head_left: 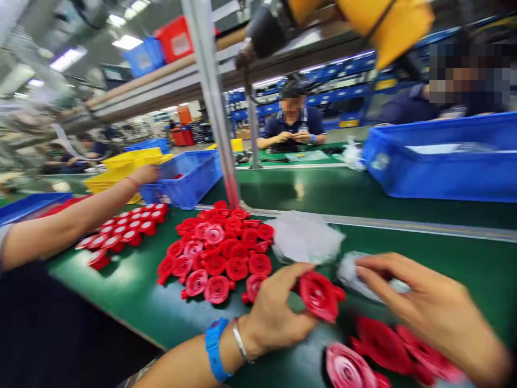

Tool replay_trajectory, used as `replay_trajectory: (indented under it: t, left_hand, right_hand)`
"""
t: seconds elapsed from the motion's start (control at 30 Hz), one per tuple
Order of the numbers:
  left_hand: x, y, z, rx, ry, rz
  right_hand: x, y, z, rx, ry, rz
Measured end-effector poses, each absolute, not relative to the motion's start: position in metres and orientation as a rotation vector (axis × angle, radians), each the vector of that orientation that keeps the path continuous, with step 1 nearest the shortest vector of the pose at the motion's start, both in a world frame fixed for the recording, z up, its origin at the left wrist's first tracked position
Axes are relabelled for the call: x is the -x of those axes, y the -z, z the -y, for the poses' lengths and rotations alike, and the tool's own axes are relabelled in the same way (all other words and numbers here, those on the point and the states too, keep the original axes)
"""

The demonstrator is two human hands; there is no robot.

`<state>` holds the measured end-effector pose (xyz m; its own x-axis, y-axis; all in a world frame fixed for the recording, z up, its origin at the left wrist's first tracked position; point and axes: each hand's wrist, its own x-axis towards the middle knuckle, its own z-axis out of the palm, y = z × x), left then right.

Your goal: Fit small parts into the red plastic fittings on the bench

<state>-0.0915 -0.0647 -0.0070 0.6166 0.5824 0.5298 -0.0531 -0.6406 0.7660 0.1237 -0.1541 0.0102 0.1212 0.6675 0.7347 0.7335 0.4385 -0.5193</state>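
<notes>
My left hand (278,307), with a blue band and a silver bangle at the wrist, grips a red round plastic part (319,296) between thumb and fingers. The part has a ringed, dished face and a small side stub. To the right, my right hand (432,307) has its thumb and fingertips drawn together over a small heap of clear thin plastic pieces (351,275); whether a piece is between them I cannot make out. Several similar red parts (347,366) lie below it, blurred. A big pile of red parts (218,264) spreads left of my hands.
A flat stack of whitish translucent film (305,237) lies behind my hands. At left, a co-worker's arm (68,221) reaches toward a blue bin (189,178), past rows of white-topped red parts (125,231). A metal post (214,102) rises behind the pile. A long blue bin (452,172) stands back right.
</notes>
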Motion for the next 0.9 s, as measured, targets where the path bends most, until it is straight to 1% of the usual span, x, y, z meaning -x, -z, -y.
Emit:
replay_trajectory:
  t: [0.03,0.13,0.27,0.63,0.9]
  left_hand:
    - [0.092,0.007,0.064,-2.036,-1.002,-0.447]
    - [0.093,0.011,0.060,-2.060,-0.976,-0.448]
    - [0.092,0.015,0.060,-2.187,-1.064,-0.361]
    - [0.091,0.008,0.060,-2.309,-1.207,-0.274]
    - [0.091,0.010,0.059,-2.325,-1.210,-0.273]
  right_hand:
    - [-0.116,-0.014,0.158,1.291,0.125,1.600]
    - [-0.093,-0.016,0.159,1.310,0.121,1.690]
    - [-0.076,-0.008,0.160,1.289,0.109,1.723]
    - [-0.072,-0.004,0.162,1.243,0.217,1.719]
    - [-0.073,-0.005,0.163,1.258,0.244,1.768]
